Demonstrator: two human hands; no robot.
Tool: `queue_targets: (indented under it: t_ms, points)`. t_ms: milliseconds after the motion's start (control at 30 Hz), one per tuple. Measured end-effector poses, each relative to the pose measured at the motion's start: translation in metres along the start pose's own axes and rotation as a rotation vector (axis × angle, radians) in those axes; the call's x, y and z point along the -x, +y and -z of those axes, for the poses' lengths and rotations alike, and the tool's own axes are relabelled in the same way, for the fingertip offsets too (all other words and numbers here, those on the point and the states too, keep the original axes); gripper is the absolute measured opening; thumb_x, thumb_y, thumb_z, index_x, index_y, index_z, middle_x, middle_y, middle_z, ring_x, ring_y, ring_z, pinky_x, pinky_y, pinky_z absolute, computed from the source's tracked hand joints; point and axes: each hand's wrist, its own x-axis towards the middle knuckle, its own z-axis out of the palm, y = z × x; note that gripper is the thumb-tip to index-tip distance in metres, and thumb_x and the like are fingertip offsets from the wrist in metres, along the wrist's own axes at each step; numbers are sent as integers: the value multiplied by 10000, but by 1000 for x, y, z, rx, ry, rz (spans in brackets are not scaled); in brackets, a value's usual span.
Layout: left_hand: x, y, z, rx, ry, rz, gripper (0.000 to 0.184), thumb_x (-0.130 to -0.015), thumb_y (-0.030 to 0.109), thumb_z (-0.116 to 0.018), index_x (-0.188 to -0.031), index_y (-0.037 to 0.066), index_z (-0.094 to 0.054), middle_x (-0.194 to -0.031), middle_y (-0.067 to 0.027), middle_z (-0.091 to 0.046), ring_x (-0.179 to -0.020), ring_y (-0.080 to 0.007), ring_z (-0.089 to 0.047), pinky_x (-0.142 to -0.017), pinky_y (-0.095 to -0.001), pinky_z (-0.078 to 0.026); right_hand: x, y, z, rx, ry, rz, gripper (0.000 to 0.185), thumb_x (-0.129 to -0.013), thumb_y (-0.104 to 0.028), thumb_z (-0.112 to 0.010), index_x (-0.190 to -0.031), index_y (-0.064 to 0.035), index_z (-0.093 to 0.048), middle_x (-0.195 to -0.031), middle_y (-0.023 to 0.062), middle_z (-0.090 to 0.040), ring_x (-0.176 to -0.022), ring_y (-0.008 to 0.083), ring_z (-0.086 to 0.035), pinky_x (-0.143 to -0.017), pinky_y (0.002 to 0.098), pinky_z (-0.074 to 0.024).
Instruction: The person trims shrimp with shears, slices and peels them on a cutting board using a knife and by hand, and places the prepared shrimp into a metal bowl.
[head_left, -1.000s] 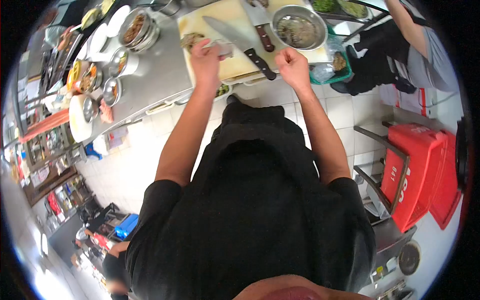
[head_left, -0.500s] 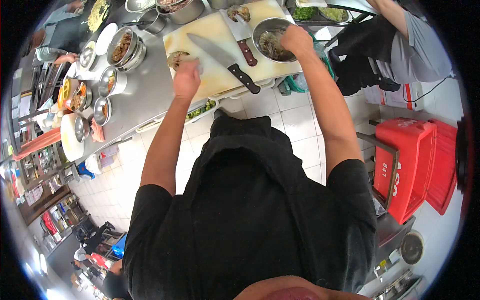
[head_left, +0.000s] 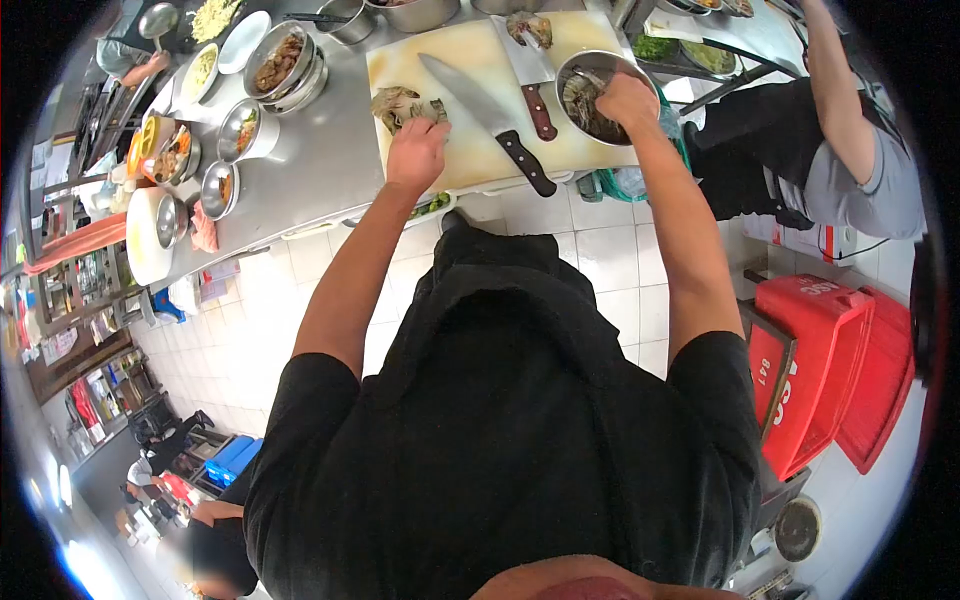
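On the left part of the cutting board (head_left: 475, 165), my left hand (head_left: 416, 155) is closed on a grey shrimp (head_left: 436, 108). More shrimp (head_left: 393, 104) lie just beyond it. My right hand (head_left: 632, 98) reaches into a metal bowl (head_left: 564, 118) on the board's right side. Its fingers are drawn together among the shrimp in the bowl (head_left: 580, 95), and their tips are hidden. Between my hands lie a large black-handled knife (head_left: 525, 162) and a cleaver with a brown handle (head_left: 539, 112). Another shrimp pile (head_left: 530, 30) rests at the cleaver's far end.
Bowls of food (head_left: 282, 62) and cut vegetables (head_left: 240, 130) stand on the steel counter (head_left: 300, 160) at left. A person in grey (head_left: 860, 170) stands close on the right. A red bin (head_left: 820, 370) is behind at right. Another person's hand (head_left: 150, 68) shows at upper left.
The view has shifted, so the board appears farther right. My left hand now has a shrimp at its fingertips beside the others. My right hand stays in the bowl, its fingers deeper.
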Motion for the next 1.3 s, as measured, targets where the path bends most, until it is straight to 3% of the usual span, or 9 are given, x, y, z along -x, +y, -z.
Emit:
queue_targets:
  t_ms: [167, 333, 400, 567, 600, 633, 767, 867, 1300]
  points:
    - [-7, -10, 0, 30, 18, 22, 286, -813, 90, -624, -1087, 116, -703, -991, -107, -619, -991, -318, -581, -862, -442, -495, -21, 43, -7, -768, -84, 97, 353, -787, -269, -711, -1006, 8, -691, -883, 131, -709, -796, 223, -689, -718, 342, -571]
    - [-19, 11, 10, 207, 235, 90, 306, -848, 115, -689, -1154, 108, -695, -1116, -130, -640, -1062, -287, -607, -899, -401, -505, 31, 7, 5, -1507, -145, 193, 129, -863, -111, -666, -907, 6, -634, -795, 48, -618, -694, 137, -620, -587, 280, -535]
    - [-24, 31, 8, 684, 164, 340, 319, -882, 117, -691, -1197, 73, -669, -1145, -125, -640, -1050, -237, -624, -876, -364, -518, 51, -31, 1, -1621, -195, 240, 151, -853, -113, -693, -925, 10, -646, -808, 63, -625, -712, 146, -632, -616, 288, -551]
    - [-44, 57, -2, 1659, 94, 766, 347, -968, 77, -594, -1300, -20, -558, -1096, -107, -672, -926, -150, -641, -797, -314, -544, 70, -121, -37, -1438, -360, 320, 257, -816, -158, -711, -997, 20, -670, -893, 105, -698, -788, 215, -684, -685, 324, -562]
    - [-41, 53, -8, 1636, 56, 790, 336, -967, 70, -592, -1289, -21, -562, -1072, -112, -673, -891, -155, -644, -777, -315, -549, 68, -127, -53, -1361, -320, 321, 275, -813, -184, -714, -1009, 7, -680, -875, 110, -710, -784, 236, -694, -691, 347, -562]
    - [-36, 46, -11, 1608, 24, 820, 326, -966, 64, -589, -1279, -22, -565, -1048, -117, -674, -856, -160, -647, -757, -315, -554, 60, -125, -68, -947, 70, 445, 300, -798, -230, -711, -1024, -33, -688, -856, 153, -714, -801, 306, -704, -721, 400, -558]
    - [-21, 34, -10, 1559, 58, 989, 318, -942, 14, -590, -1256, -25, -564, -977, -127, -673, -781, -191, -654, -727, -329, -570, 96, -66, -45, -763, 403, 314, 316, -783, -255, -724, -1039, -71, -693, -872, 185, -709, -854, 379, -693, -770, 457, -550]
    - [-12, 25, -3, 1584, 71, 1009, 400, -931, -19, -579, -1326, -16, -520, -1033, -143, -668, -831, -205, -656, -747, -340, -573, 120, -16, -32, -344, 339, 85, 304, -818, -282, -702, -1048, -83, -703, -862, 207, -713, -826, 374, -703, -749, 466, -552]
    - [-15, 35, 4, 1420, 110, 985, 541, -942, -10, -507, -1470, -24, -392, -1128, -131, -651, -878, -172, -641, -779, -315, -547, 56, 1, -57, -407, 624, 160, 172, -841, -245, -673, -939, -115, -730, -798, 171, -708, -736, 386, -687, -677, 489, -543]
